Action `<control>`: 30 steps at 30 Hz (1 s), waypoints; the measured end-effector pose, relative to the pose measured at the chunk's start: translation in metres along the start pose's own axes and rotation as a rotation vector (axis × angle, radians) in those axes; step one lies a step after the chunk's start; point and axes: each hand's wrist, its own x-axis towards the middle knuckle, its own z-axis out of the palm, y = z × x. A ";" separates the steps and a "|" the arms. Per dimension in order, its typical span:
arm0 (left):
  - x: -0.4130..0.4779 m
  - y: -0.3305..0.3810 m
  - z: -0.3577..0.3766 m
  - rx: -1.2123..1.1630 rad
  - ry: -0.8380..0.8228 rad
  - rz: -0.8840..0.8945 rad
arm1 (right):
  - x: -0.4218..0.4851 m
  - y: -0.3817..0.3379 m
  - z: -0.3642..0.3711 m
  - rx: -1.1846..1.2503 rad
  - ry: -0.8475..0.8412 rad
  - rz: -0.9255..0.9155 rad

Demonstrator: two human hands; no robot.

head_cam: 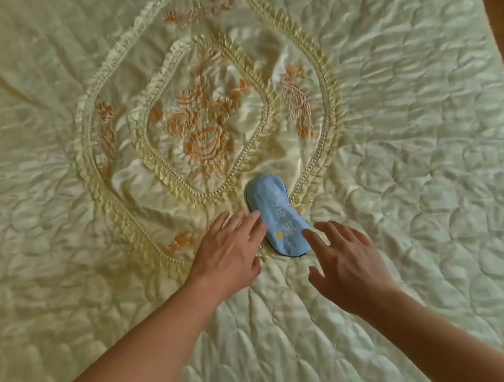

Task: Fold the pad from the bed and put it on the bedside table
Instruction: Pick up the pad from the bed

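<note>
Hidden: your left hand (231, 249) covers the pad's (276, 218) near-left edge; its print is too small to read.
Pad: flat on the bed (417, 169).
Hands: both open; your right hand (346, 258) hovers just beside it.

Blue pad (276, 216) flat on bedspread (425, 104); L hand (230, 251) touching, R hand (346, 261) beside.

Pad (275, 216) lies flat on the bedspread (413, 137), just below centre frame, on the lower edge of the ruffled oval (325, 91). Left hand (230, 251) sits at the pad's left edge, fingertips touching; right hand (346, 258) is just lower right of it.
</note>
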 end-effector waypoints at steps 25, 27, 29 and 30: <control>0.078 -0.004 0.069 -0.406 0.340 0.074 | 0.051 0.007 0.072 0.216 0.297 0.059; 0.070 -0.001 0.055 -0.603 0.338 0.024 | 0.050 0.007 0.047 0.389 0.290 0.105; 0.056 0.003 0.029 -0.860 0.280 -0.034 | 0.048 0.005 0.012 0.557 0.284 0.160; 0.049 0.004 0.013 -0.992 0.221 -0.073 | 0.046 0.004 -0.010 0.630 0.271 0.201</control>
